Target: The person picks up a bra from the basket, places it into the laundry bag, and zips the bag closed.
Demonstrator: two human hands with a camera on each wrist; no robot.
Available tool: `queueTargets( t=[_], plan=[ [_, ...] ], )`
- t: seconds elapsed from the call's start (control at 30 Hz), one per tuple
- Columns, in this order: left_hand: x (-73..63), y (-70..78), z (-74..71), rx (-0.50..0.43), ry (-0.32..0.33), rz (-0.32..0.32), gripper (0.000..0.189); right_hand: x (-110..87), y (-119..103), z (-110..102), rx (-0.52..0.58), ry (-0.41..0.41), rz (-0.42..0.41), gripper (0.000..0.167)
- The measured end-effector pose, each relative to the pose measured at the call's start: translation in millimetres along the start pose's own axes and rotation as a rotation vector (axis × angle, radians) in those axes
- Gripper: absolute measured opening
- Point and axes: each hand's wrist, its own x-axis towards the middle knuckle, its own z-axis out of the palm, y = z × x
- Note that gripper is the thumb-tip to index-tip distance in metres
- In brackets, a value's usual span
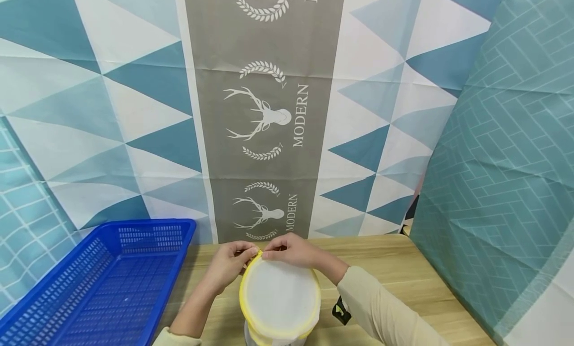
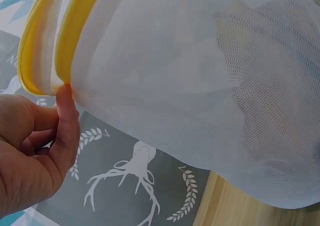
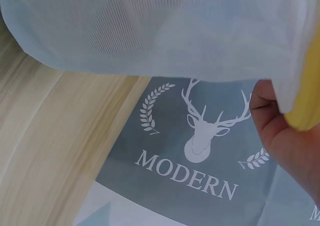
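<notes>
A white mesh laundry bag (image 1: pixel 282 296) with yellow trim stands up off the table, its round white end facing up. At the far edge of that end, my left hand (image 1: pixel 226 266) pinches the yellow trim between thumb and fingertips. Right beside it, my right hand (image 1: pixel 291 251) pinches the same edge, close to a small yellow tip. In the left wrist view, two yellow bands (image 2: pixel 80 31) run round the bag's end, with a fingertip at the nearer one. The mesh side (image 3: pixel 200 41) hangs over the wood in the right wrist view, and the right fingers curl at the trim.
A blue perforated plastic basket (image 1: pixel 179 271) stands on the left. On the wooden table (image 1: pixel 381 266), a small black item with a green mark (image 1: pixel 342 311) lies by the right sleeve. A patterned cloth (image 1: pixel 260 162) hangs behind, and a teal one (image 1: pixel 506 162) closes the right side.
</notes>
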Motion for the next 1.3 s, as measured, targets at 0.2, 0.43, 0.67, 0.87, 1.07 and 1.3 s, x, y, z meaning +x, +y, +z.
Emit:
queueTargets(
  t=[0.2, 0.43, 0.67, 0.87, 1.07, 1.3],
  plan=[
    [0.7, -1.6, 1.0, 0.042, 0.007, 0.006, 0.015, -3.2, -0.3, 0.2, 0.017, 0.007, 0.026, 0.021],
    [1.0, -2.0, 1.0, 0.061, 0.018, 0.014, 0.015, -5.8, 3.3, 2.0, 0.041, 0.043, -0.006, 0.020],
    [1.6, -3.2, -0.6, 0.037, 0.028, 0.001, 0.015, -6.1, 7.3, 2.7, 0.027, 0.098, -0.034, 0.021],
    [2.3, -3.1, 0.2, 0.037, 0.030, -0.004, 0.015, -6.4, 8.5, 2.1, 0.043, 0.100, -0.035, 0.022],
    [2.7, -1.0, 2.2, 0.062, 0.031, 0.012, 0.015, -4.2, 8.4, 1.3, 0.065, 0.080, -0.035, 0.026],
    [2.9, 2.0, 2.3, 0.080, 0.020, 0.041, 0.014, -4.3, 4.3, -0.2, 0.065, 0.006, -0.024, 0.025]
  ],
)
